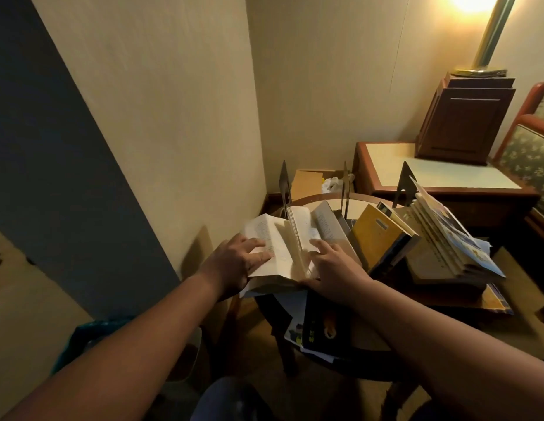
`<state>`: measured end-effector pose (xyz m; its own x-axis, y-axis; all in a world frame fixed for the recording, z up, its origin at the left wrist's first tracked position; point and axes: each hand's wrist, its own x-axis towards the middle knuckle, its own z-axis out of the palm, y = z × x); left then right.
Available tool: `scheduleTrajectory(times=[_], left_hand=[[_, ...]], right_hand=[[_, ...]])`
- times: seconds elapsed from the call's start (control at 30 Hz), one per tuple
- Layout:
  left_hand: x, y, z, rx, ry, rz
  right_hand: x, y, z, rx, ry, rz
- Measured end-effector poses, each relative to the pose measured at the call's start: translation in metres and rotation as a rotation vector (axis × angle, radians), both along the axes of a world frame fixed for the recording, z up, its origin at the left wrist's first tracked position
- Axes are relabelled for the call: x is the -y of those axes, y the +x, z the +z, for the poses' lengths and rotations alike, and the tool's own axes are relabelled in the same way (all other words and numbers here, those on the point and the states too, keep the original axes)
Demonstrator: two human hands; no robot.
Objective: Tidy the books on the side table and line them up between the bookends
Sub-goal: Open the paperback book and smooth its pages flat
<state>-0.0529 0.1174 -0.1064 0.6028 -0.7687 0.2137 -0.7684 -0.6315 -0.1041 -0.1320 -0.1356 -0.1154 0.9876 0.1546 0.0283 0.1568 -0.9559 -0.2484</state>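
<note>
At the near edge of the round side table, a black book lies flat on loose papers and overhangs the rim.

Just beyond it, an open book lies at the left of the table with its pages fanned upward. The left hand rests on the left page, fingers straight and flat on the paper. The right hand rests on the right half, fingers spread and nearly straight, touching the pages. Neither hand visibly clamps the book (the thumbs are hidden, so a pinch underneath cannot be confirmed).

To the right, a grey book and a yellow book lean leftward. Further right, a stack of pale books leans against the right bookend.

The left bookend stands upright at the far end of the open book. The middle bookend stands behind the grey book.

Beyond the table, a cardboard box sits in the corner. At far right, a wooden cabinet carries a brown wooden box and a lit brass lamp.
</note>
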Motion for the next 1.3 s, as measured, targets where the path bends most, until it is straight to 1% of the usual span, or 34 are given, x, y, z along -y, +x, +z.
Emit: scheduleTrajectory(times=[0.07,0.23,0.33,0.63,0.73,0.87,1.03,1.3], left_hand=[[-0.003,-0.001,-0.002,-0.056,0.003,0.001],[-0.007,-0.001,-0.01,-0.203,-0.076,0.08],[-0.001,-0.003,-0.009,-0.248,-0.049,0.054],[0.016,-0.019,-0.015,-0.126,-0.214,0.117],[0.018,-0.026,-0.017,-0.143,-0.228,0.123],[0.019,-0.033,-0.014,-0.087,-0.209,0.099],[0.031,-0.038,-0.011,-0.151,-0.374,0.205],[0.037,-0.037,-0.01,-0.095,-0.25,0.186]], right_hand=[[0.0,0.001,0.0,0.01,-0.013,0.017],[-0.004,0.003,-0.003,-0.001,-0.047,0.048],[-0.007,0.005,-0.004,-0.029,-0.058,0.044],[-0.004,0.005,-0.001,-0.045,-0.049,-0.002],[-0.005,0.002,0.0,-0.052,-0.046,-0.008],[-0.006,0.001,0.0,-0.054,-0.032,-0.022],[-0.009,-0.001,0.001,-0.06,-0.04,-0.029],[-0.004,-0.002,0.004,-0.096,-0.054,-0.035]])
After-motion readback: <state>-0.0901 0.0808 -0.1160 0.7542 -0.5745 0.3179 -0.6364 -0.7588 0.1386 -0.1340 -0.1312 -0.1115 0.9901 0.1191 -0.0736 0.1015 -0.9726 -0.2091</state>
